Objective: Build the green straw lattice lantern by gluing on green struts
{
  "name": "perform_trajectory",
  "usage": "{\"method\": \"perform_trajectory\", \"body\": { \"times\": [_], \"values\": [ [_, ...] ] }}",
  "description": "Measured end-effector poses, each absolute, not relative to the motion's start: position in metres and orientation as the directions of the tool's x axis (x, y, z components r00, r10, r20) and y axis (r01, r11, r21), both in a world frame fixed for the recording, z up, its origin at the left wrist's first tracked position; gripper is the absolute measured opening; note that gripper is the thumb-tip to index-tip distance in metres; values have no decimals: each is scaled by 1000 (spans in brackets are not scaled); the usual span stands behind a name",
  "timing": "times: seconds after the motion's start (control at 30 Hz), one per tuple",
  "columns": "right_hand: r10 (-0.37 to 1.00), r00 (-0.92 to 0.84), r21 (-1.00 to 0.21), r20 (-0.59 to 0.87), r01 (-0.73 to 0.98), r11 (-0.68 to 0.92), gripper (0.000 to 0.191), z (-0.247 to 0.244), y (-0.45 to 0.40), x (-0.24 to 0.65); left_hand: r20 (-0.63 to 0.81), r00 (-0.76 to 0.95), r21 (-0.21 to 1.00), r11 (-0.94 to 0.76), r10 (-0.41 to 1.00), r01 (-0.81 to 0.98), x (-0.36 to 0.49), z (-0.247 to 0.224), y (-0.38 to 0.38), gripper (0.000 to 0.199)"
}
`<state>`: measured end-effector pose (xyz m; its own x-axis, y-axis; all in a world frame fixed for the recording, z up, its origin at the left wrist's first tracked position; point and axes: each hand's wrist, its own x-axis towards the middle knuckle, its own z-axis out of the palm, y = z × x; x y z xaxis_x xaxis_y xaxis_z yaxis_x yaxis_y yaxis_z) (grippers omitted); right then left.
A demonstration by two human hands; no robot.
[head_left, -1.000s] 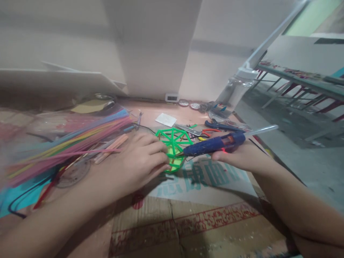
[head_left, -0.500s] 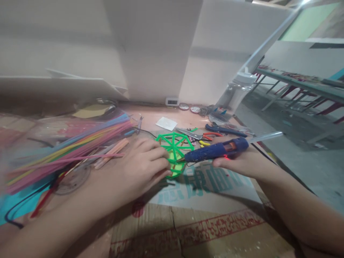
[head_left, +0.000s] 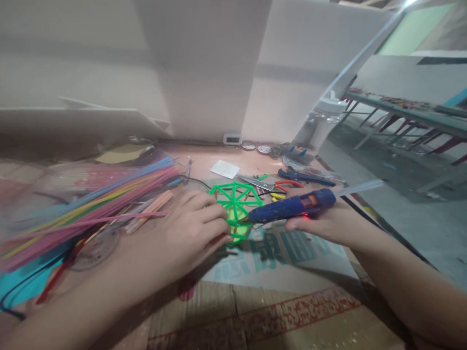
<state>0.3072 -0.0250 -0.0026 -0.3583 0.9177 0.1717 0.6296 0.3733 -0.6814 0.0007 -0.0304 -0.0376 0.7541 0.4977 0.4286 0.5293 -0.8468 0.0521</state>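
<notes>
Projecting rightward from the left hand [head_left: 200, 221], which gripped its left edge, the green frame [head_left: 235, 201] lay beside the blue glue gun [head_left: 288, 206] clasped by the right hand [head_left: 323, 219].

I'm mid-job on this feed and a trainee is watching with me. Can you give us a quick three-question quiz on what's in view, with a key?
1. Multiple choice: which hand holds the blue glue gun?
A) the left only
B) the right only
C) both

2. True or false: in the picture, the small white display stands to the left of the clear bottle.

3. Fill in the blank: the fingers of the left hand are at the edge of an openwork frame whose colour is ____.

Key:
1. B, the right hand
2. True
3. green
</notes>
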Motion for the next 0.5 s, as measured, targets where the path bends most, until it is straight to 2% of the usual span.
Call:
{"method": "perform_trajectory", "body": {
  "times": [0.37,0.5],
  "values": [
    [914,-361,-695,186,609,382,51,-5,-25,307,423,766,39,-854,485,519,-1,-39,-29,20],
    [902,-366,-662,230,621,420,50,-1,-26,307,412,761,47,-846,501,531,-1,-38,-30,21]
  ]
}}
